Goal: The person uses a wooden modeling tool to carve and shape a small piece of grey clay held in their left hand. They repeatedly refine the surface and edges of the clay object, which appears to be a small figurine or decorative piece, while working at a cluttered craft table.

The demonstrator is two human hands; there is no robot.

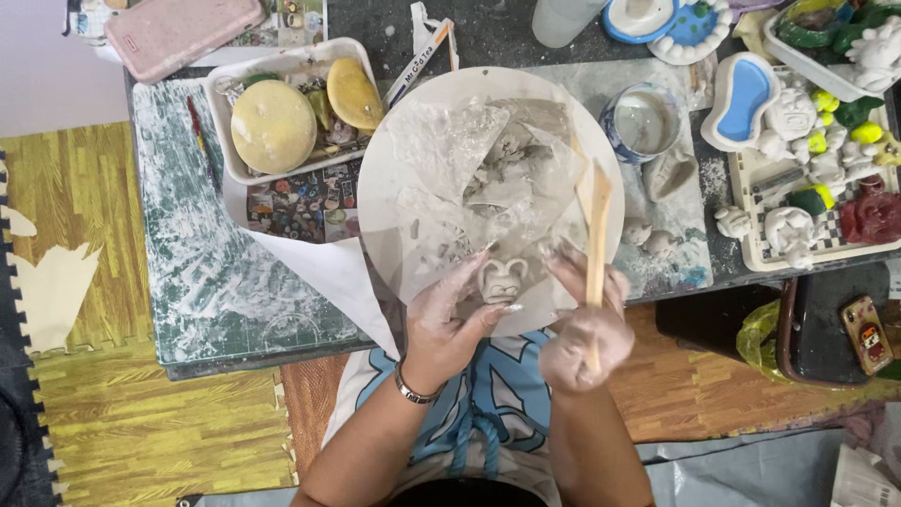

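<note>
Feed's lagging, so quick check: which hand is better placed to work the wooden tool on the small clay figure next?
Right. The right hand already grips the wooden tool, upright just beside the small clay figure. The left hand touches the figure's left side, likely steadying it on the round board.

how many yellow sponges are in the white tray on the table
2. A large round yellow sponge lies at the left of the white tray; a smaller oval yellow sponge leans at its right. Others may be hidden beneath them.
</note>
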